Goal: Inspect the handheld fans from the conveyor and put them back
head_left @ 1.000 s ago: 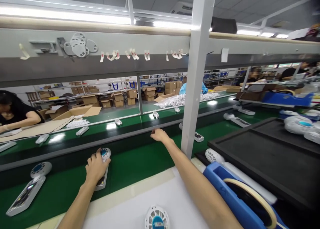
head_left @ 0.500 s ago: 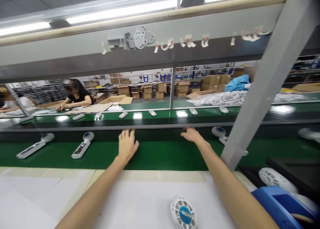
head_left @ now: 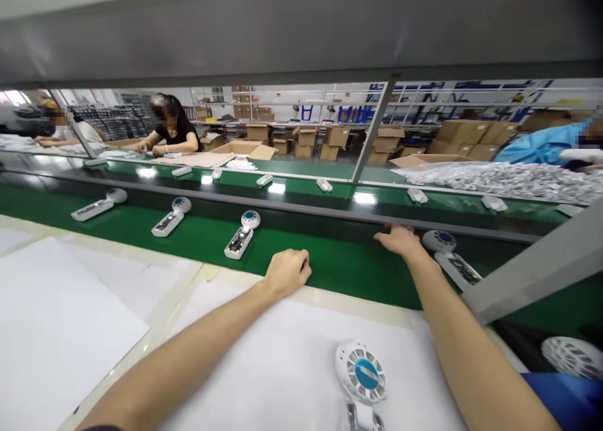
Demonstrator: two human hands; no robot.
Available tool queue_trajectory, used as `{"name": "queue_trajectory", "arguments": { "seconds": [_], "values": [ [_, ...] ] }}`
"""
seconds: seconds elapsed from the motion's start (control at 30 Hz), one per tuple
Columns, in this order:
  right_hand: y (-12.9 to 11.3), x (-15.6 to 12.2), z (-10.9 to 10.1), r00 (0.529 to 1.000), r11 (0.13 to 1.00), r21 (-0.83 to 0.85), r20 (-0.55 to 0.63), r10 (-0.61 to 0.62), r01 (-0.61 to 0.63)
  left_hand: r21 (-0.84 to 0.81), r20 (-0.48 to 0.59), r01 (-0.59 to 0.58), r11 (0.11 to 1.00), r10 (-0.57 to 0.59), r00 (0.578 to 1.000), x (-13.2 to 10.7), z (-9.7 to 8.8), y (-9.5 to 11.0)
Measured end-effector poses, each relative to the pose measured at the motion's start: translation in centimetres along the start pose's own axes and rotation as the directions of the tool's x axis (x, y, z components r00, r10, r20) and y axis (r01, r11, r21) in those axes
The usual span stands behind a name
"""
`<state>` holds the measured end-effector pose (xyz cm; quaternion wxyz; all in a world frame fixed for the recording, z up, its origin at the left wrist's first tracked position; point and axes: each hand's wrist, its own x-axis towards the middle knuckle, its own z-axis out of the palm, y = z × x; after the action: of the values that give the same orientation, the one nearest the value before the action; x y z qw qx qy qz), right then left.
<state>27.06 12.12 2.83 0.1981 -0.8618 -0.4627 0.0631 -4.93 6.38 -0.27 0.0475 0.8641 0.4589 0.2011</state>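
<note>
My left hand point(head_left: 287, 272) lies curled at the near edge of the green conveyor belt point(head_left: 330, 267), holding nothing. The closest item to it is a white handheld device with a round blue-centred head point(head_left: 241, 237), standing a little to the left on the belt. My right hand point(head_left: 400, 241) reaches farther, its fingers resting on the dark belt rail point(head_left: 377, 220). Just right of those fingers lies a similar white device point(head_left: 447, 250). Another such device point(head_left: 360, 372) lies on the white sheet below my forearms, touched by neither hand.
Two more white devices point(head_left: 168, 216) lie on the belt to the left. A grey steel post point(head_left: 532, 271) crosses the right side, above a blue tub point(head_left: 565, 399). Beyond the rail, co-workers point(head_left: 172, 126) sit at a second belt with small white parts.
The view has swung left and down. My left hand has drawn back from the rail to the belt's near edge and curled. My right hand still rests on the rail.
</note>
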Motion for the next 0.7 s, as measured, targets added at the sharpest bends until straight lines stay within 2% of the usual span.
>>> {"name": "queue_trajectory", "arguments": {
  "seconds": [0.17,0.33,0.5,0.7],
  "values": [
    [0.3,-0.6,0.3,0.997,0.992,-0.116,0.060,0.056,-0.049,-0.058,0.044,0.032,0.998,-0.029,0.999,-0.1,-0.1,0.4],
    [0.7,-1.7,1.3,0.987,0.962,-0.219,-0.051,0.152,-0.160,-0.077,0.068,0.044,0.996,-0.039,0.997,-0.2,-0.3,0.4],
    [1.2,-2.1,2.3,0.972,0.946,-0.228,-0.091,0.216,-0.231,-0.058,0.073,0.035,0.998,-0.031,0.997,-0.2,-0.3,0.4],
    [1.2,-2.1,2.1,0.961,0.939,-0.203,-0.082,0.264,-0.276,-0.059,0.065,0.021,0.998,-0.017,0.998,-0.2,-0.1,0.2]
  ]
}}
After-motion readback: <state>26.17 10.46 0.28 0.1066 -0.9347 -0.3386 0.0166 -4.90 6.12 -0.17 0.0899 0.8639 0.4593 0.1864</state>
